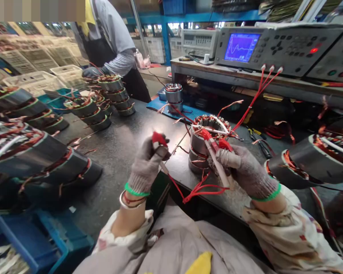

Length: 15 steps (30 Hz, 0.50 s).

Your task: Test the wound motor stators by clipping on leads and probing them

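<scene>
Right hand point(238, 164) grips red clips point(207, 136) at the upright stator point(196, 141), right of centre; left hand point(147, 160), farther off, pinches another clip point(159, 139)

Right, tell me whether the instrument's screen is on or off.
On: the screen glows blue with a wavy trace, and a red light to its right shines.

Worktop point(120, 148) glare; edges stretched, blurred

A factory workshop: copper-wound cores point(196, 142) are crowding a workbench point(122, 152) while a test instrument point(270, 49) (blue screen point(242, 47) glowing) is showing a waveform point(236, 48).
</scene>
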Motion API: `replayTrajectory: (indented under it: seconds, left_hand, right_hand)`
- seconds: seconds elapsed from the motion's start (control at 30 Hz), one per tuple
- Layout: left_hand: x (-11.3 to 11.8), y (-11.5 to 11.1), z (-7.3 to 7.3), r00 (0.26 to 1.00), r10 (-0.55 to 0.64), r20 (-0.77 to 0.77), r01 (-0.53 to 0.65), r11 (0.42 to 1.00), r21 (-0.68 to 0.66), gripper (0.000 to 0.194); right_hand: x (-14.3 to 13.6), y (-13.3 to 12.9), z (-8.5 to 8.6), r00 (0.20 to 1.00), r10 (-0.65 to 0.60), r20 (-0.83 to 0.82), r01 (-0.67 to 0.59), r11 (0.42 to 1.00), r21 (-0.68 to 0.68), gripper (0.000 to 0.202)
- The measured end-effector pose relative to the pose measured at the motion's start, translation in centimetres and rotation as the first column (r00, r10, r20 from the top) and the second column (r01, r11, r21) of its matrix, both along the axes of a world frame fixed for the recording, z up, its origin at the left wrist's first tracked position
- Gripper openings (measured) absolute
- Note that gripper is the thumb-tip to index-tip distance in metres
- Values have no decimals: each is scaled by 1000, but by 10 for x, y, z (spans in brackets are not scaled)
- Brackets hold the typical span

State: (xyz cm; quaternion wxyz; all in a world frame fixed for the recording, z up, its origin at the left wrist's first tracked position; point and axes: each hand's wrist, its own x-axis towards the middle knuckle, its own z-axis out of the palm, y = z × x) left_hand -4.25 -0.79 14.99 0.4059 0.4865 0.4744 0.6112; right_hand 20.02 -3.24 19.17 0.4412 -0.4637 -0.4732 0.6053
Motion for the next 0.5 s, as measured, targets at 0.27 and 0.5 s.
replayTrajectory:
  seconds: [0.27,0.5]
  left_hand:
    - [13,34,30,996,-80,28,79,996,40,39]
    - [24,16,44,996,-80,-49,83,994,71,42]
  right_hand:
    - [62,-16,-15,641,-651,406,401,735,546,43]
    - [52,91,-13,369,-719,589,183,677,712,45]
